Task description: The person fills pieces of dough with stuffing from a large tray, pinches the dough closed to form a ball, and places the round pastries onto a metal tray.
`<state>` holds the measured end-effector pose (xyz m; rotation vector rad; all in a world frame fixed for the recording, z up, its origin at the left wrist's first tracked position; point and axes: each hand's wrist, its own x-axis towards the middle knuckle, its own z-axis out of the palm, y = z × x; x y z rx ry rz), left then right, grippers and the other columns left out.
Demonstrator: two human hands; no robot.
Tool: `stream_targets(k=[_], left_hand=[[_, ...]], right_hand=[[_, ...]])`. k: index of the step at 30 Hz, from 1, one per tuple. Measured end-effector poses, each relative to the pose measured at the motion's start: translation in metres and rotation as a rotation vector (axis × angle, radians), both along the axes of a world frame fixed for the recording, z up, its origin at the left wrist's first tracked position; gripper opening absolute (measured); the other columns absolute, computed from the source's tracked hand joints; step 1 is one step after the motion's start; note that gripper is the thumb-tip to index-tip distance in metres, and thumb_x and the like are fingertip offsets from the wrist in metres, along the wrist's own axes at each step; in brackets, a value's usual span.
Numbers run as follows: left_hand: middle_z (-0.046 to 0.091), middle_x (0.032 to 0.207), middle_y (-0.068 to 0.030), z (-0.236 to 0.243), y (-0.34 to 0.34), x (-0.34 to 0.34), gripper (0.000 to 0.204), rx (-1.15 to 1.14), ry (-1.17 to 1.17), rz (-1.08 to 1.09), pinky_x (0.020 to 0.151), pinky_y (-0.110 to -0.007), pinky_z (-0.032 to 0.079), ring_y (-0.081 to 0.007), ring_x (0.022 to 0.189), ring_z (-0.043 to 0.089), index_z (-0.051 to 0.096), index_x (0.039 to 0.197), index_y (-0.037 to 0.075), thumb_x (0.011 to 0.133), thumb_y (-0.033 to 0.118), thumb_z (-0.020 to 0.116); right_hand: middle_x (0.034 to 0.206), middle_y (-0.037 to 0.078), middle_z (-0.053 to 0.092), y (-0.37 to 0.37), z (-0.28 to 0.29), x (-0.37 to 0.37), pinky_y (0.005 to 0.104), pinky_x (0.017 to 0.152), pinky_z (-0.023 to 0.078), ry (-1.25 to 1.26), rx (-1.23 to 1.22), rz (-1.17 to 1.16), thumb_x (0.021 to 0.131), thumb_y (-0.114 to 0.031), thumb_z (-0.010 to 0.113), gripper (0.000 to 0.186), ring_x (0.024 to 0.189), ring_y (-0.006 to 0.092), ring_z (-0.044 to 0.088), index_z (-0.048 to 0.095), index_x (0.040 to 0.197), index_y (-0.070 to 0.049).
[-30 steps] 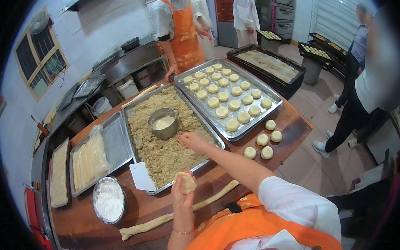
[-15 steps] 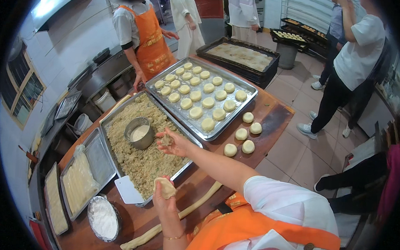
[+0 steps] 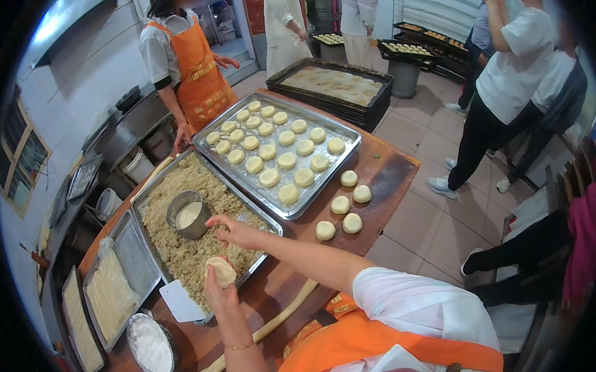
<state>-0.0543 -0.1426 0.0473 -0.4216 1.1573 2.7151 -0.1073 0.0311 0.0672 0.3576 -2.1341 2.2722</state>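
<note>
My left hand point(image 3: 219, 289) holds a flattened, pale dough round point(image 3: 222, 271) near the front edge of a steel tray of crumbly beige filling point(image 3: 171, 234). Above that filling, my right hand point(image 3: 229, 229) is open, fingers apart and slightly bent, just right of a round metal container point(image 3: 188, 215) with pale contents. A white scraper point(image 3: 181, 302) lies on the tray's front corner. A long dough rope point(image 3: 286, 306) runs along the table below my arms. Several pale dough balls point(image 3: 340, 204) sit on the wood at the right.
Behind stand a tray of dough discs point(image 3: 341, 164), stacked black trays point(image 3: 366, 110) and a co-worker in an orange apron point(image 3: 203, 84). A flour bowl point(image 3: 151, 341) and dough-strip trays point(image 3: 110, 291) lie left. Several people point(image 3: 498, 94) stand beyond the table at right and back.
The view has shifted, showing the table farther left. My right hand held a clump of filling half a second ago; now no clump shows in it, and it is beside the metal container.
</note>
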Motion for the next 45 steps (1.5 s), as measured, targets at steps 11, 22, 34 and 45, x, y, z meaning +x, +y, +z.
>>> stream_targets(k=[11, 22, 34, 45], left_hand=[[0.058, 0.131, -0.0115, 0.028, 0.040, -0.017, 0.038, 0.180, -0.069, -0.098, 0.096, -0.042, 0.054, -0.0264, 0.118, 0.060, 0.049, 0.135, 0.008, 0.107, 0.033, 0.042], [0.063, 0.116, -0.0089, -0.025, 0.014, -0.035, 0.030, -0.036, 0.156, -0.087, 0.086, -0.034, 0.055, -0.0203, 0.105, 0.063, 0.058, 0.123, 0.004, 0.103, 0.026, 0.052], [0.063, 0.113, -0.0084, -0.018, -0.002, -0.032, 0.027, -0.324, 0.229, 0.040, 0.078, -0.032, 0.056, -0.0171, 0.098, 0.064, 0.057, 0.123, 0.005, 0.103, 0.023, 0.052], [0.065, 0.117, -0.0122, 0.021, 0.011, -0.042, 0.043, 0.253, 0.046, 0.147, 0.094, -0.039, 0.054, -0.0234, 0.110, 0.063, 0.059, 0.122, 0.002, 0.102, 0.038, 0.046]], right_hand=[[0.131, 0.014, 0.055, -0.016, -0.006, 0.039, 0.0583, 0.115, 0.019, 0.690, 0.646, -0.266, 0.093, -0.025, 0.060, 0.032, 0.136, 0.0330, 0.041, 0.059, 0.122, -0.013], [0.094, 0.016, 0.059, -0.021, 0.003, 0.030, 0.0429, 0.079, 0.050, 0.513, 0.411, -0.212, 0.074, -0.007, 0.074, 0.022, 0.089, 0.0367, 0.060, 0.063, 0.092, -0.002], [0.091, 0.018, 0.063, -0.037, 0.008, 0.039, 0.0431, 0.078, 0.051, 0.562, 0.440, -0.209, 0.076, -0.007, 0.072, 0.020, 0.088, 0.0380, 0.062, 0.066, 0.094, -0.003], [0.098, 0.012, 0.065, -0.040, 0.036, 0.030, 0.0406, 0.077, 0.052, 0.574, 0.341, -0.193, 0.080, -0.011, 0.073, 0.013, 0.087, 0.0308, 0.063, 0.065, 0.088, -0.004]])
